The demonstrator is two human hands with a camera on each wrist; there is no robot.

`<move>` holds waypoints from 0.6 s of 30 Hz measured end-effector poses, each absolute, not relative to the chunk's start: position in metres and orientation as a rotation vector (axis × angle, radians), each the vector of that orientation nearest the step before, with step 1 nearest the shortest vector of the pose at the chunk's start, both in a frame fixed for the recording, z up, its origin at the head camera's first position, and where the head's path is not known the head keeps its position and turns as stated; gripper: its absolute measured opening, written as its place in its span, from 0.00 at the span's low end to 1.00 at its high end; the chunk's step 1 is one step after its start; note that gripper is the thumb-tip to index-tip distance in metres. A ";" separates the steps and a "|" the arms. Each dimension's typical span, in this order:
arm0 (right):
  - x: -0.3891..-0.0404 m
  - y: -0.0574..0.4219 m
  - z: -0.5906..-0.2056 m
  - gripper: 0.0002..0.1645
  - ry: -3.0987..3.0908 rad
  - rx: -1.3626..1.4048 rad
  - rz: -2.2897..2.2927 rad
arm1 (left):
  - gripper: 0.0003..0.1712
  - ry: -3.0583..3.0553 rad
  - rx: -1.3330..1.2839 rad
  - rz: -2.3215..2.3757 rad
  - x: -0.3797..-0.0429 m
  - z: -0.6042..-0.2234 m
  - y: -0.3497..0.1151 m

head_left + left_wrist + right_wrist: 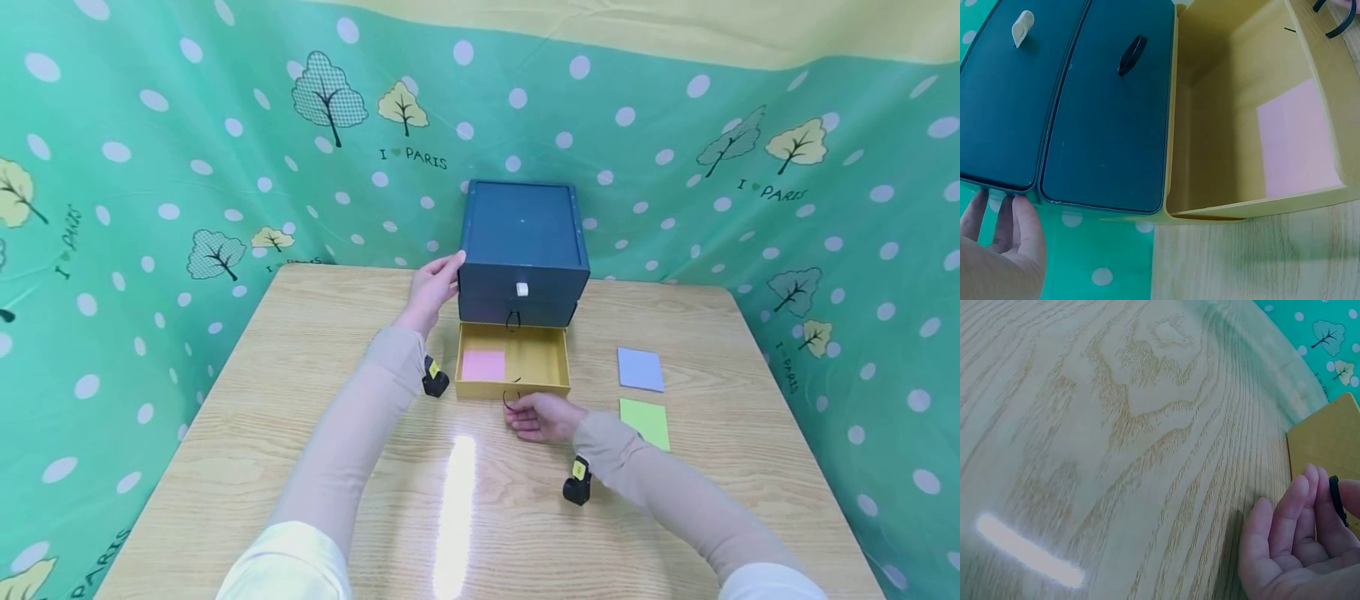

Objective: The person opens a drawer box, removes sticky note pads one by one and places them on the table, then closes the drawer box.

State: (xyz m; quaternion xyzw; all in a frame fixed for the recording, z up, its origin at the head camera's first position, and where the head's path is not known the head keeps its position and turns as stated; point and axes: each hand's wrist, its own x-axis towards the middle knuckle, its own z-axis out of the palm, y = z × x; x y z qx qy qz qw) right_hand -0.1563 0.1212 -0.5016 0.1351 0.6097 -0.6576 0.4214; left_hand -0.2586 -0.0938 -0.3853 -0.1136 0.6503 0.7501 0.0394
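Observation:
A dark blue drawer cabinet stands at the back of the table, its lowest, yellow drawer pulled out. A pink paper square lies inside that drawer, towards its left front corner. My left hand rests on the cabinet's left side, fingertips at the edge of the top drawer. At the yellow drawer's front, my right hand pinches its black loop handle between thumb and forefinger, the other fingers loosely bent. The middle drawer is closed.
Right of the yellow drawer, a blue paper square and a green one lie on the wooden table. A white pull marks the top drawer. Behind the cabinet hangs a green dotted curtain.

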 end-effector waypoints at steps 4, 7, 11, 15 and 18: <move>-0.154 0.122 -0.502 0.12 1.544 0.329 -1.624 | 0.29 1.997 -0.350 2.298 -0.259 -0.386 -0.094; -0.152 0.123 -0.502 0.12 1.555 0.312 -1.599 | 0.28 2.000 -0.355 2.294 -0.259 -0.386 -0.094; -0.148 0.123 -0.501 0.12 1.562 0.303 -1.581 | 0.29 2.005 -0.358 2.288 -0.260 -0.386 -0.094; -0.144 0.123 -0.500 0.12 1.577 0.297 -1.559 | 0.29 2.003 -0.356 2.286 -0.260 -0.386 -0.094; -0.142 0.123 -0.500 0.12 1.582 0.284 -1.539 | 0.29 2.003 -0.361 2.280 -0.260 -0.386 -0.094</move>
